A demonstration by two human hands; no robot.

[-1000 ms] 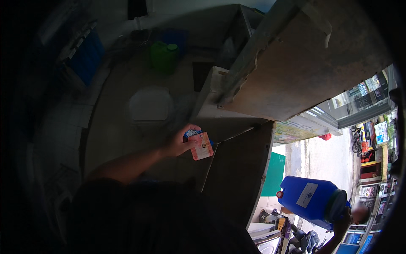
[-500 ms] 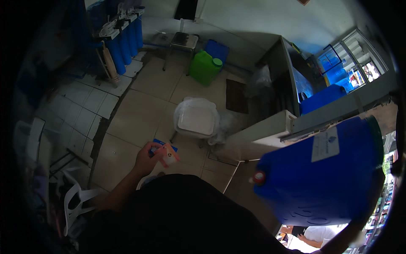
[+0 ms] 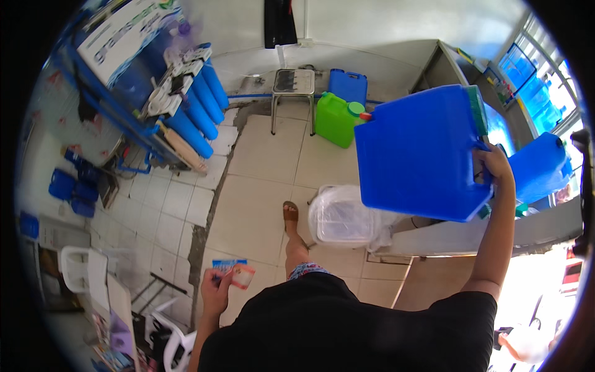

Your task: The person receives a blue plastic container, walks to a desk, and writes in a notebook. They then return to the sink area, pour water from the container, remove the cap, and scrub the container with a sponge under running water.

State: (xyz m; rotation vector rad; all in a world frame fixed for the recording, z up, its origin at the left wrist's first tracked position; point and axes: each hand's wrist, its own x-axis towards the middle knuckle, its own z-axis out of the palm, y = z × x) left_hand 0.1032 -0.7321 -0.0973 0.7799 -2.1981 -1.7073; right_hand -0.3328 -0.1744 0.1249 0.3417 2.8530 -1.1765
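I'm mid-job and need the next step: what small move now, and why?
Perhaps lower the blue jug toward the tiled floor: only the right hand holds it up, while the left hand is busy with a reddish paper and a blue packet.

On the tiled floor [image 3: 254, 208] before you stand a metal stool [image 3: 294, 82], a green jug [image 3: 336, 123] and, behind it, a blue jug [image 3: 348, 85].

Your right hand [image 3: 494, 162] is raised in a curled grip, arm [image 3: 501, 242] extended forward and outward; your left hand [image 3: 215, 292] sits lower, pinching.
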